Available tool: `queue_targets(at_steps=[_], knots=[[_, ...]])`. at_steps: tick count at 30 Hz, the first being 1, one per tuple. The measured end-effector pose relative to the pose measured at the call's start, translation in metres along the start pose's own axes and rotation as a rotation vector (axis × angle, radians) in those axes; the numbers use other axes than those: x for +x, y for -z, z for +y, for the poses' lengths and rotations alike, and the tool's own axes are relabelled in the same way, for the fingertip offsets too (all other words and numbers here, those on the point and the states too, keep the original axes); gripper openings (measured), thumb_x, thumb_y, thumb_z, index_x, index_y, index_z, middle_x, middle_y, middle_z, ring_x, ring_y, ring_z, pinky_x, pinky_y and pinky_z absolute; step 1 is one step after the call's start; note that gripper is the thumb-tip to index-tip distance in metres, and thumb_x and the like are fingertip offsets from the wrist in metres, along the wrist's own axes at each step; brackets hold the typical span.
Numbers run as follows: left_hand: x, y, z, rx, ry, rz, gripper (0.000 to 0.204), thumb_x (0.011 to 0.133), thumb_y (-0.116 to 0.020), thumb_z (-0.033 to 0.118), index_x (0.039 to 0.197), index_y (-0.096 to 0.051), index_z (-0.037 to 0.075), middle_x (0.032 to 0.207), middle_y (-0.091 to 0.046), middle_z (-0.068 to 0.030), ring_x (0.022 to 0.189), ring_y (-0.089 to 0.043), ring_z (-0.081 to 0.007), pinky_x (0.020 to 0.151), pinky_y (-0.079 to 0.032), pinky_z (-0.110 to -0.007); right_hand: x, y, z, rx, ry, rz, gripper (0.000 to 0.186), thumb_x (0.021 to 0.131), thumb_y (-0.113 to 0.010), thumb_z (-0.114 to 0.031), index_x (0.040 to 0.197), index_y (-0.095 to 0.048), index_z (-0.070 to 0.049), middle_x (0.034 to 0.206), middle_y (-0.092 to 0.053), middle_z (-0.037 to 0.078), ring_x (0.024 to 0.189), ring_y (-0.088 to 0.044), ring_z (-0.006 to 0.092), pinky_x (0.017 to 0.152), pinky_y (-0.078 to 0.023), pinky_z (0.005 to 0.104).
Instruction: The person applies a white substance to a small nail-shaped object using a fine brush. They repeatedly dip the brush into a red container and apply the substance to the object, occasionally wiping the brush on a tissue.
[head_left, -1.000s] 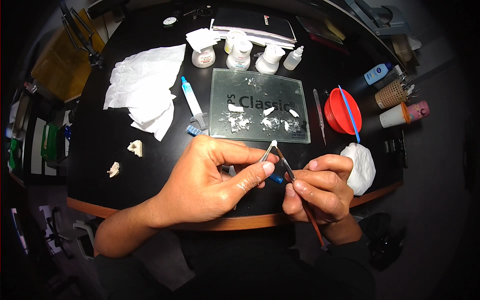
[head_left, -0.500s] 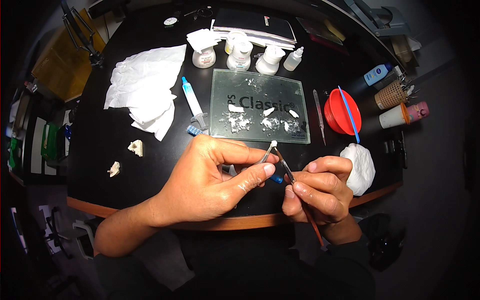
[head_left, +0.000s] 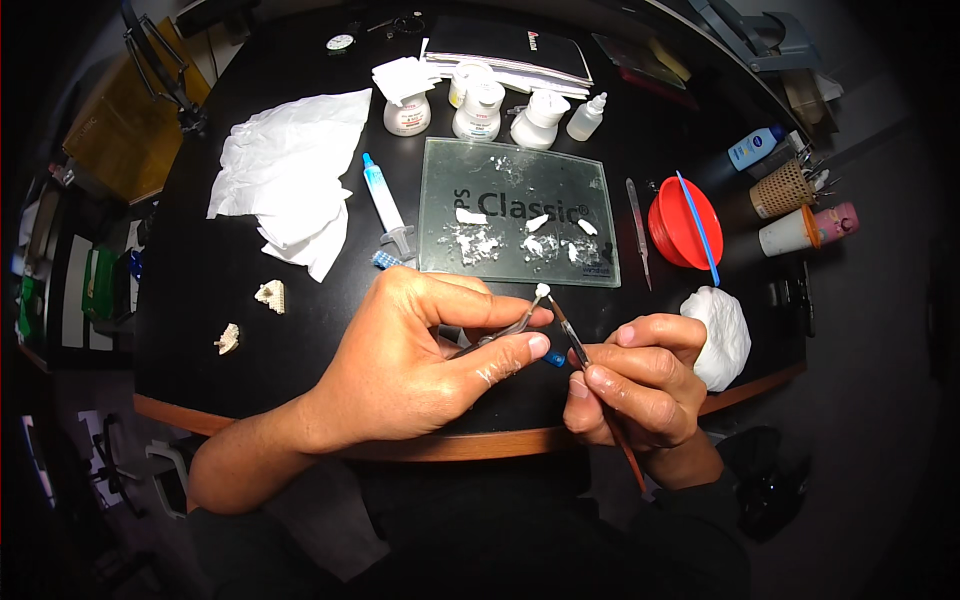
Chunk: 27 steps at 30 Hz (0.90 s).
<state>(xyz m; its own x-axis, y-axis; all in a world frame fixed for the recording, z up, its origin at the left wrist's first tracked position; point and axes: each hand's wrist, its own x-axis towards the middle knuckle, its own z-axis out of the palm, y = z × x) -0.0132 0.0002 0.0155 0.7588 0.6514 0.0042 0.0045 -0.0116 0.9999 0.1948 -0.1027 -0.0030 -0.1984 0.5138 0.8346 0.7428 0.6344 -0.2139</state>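
Note:
My left hand [head_left: 400, 360] is closed on slim metal tweezers [head_left: 517, 324], whose tips grip a small white tooth-like piece [head_left: 542, 290]. In my right hand [head_left: 645, 385], a fine brush [head_left: 571, 337] with a reddish-brown handle is held like a pen. Its tip meets or nearly meets the white piece; contact is too small to tell. Whitish residue marks my left thumb. Just beyond both hands lies a glass mixing slab [head_left: 450, 165] bearing several white paste mounds and smears. A blue object [head_left: 554, 357] shows partly behind my left fingertips.
Beyond the slab stand white jars [head_left: 478, 115] and a dropper bottle [head_left: 587, 118]. A blue-tipped syringe [head_left: 383, 200] and white tissue [head_left: 290, 160] lie left, near two tooth models [head_left: 271, 295]. Rightward are a metal spatula [head_left: 638, 235], red bowl [head_left: 670, 230] and white wad [head_left: 718, 340].
The tweezers and white piece have shifted slightly left and turned a little. The brush tip has moved slightly left too; my right hand stays nearly in place.

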Motion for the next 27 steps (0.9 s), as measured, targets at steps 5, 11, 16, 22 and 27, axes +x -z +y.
queue_targets(at_steps=[5, 11, 16, 22, 27], knots=[[0.0, 0.0002, 0.0009, -0.013, 0.035, 0.009, 0.022, 0.088, -0.077, 0.001, 0.109, -0.074, -0.007, 0.084, -0.072, -0.0117, 0.072, -0.067, -0.0096, 0.062, -0.049, -0.021, 0.0005, -0.001, 0.0002, 0.003, 0.009, 0.003, 0.027, 0.073, -0.08, -0.003, 0.096, -0.071, -0.011, 0.088, -0.074, -0.001, 0.085, -0.06, 0.0176, 0.073, -0.051, 0.0254], [-0.0002, 0.0005, 0.0018, -0.013, 0.03, 0.011, 0.022, 0.088, -0.076, -0.001, 0.108, -0.074, -0.008, 0.083, -0.072, -0.0118, 0.072, -0.067, -0.0099, 0.061, -0.048, -0.021, 0.0003, -0.0016, 0.0, 0.009, 0.006, -0.01, 0.027, 0.072, -0.081, -0.002, 0.096, -0.071, -0.011, 0.088, -0.074, 0.0, 0.087, -0.06, 0.0177, 0.073, -0.052, 0.026], [-0.0009, 0.0001, -0.0003, -0.026, -0.005, 0.018, 0.021, 0.088, -0.076, -0.002, 0.108, -0.074, -0.008, 0.084, -0.072, -0.0122, 0.073, -0.068, -0.0101, 0.061, -0.048, -0.021, 0.0007, -0.0018, -0.0002, 0.011, 0.012, -0.014, 0.028, 0.072, -0.081, -0.002, 0.097, -0.07, -0.011, 0.089, -0.075, 0.0, 0.087, -0.06, 0.0176, 0.074, -0.052, 0.026], [0.0003, 0.0003, -0.0003, -0.033, -0.006, 0.011, 0.022, 0.087, -0.076, -0.003, 0.108, -0.074, -0.008, 0.084, -0.072, -0.0119, 0.073, -0.068, -0.0104, 0.061, -0.049, -0.021, 0.0003, -0.0008, 0.0003, 0.008, 0.016, -0.022, 0.028, 0.073, -0.081, -0.003, 0.097, -0.07, -0.011, 0.089, -0.075, 0.0, 0.088, -0.06, 0.0176, 0.074, -0.052, 0.0258], [-0.0005, -0.0006, 0.0009, -0.041, 0.023, 0.024, 0.022, 0.087, -0.076, -0.003, 0.108, -0.074, -0.008, 0.084, -0.071, -0.0115, 0.072, -0.067, -0.01, 0.061, -0.049, -0.021, 0.0002, 0.0002, -0.0005, 0.0, 0.004, -0.018, 0.028, 0.073, -0.081, -0.003, 0.097, -0.07, -0.011, 0.09, -0.075, 0.0, 0.087, -0.06, 0.0176, 0.073, -0.052, 0.0254]])
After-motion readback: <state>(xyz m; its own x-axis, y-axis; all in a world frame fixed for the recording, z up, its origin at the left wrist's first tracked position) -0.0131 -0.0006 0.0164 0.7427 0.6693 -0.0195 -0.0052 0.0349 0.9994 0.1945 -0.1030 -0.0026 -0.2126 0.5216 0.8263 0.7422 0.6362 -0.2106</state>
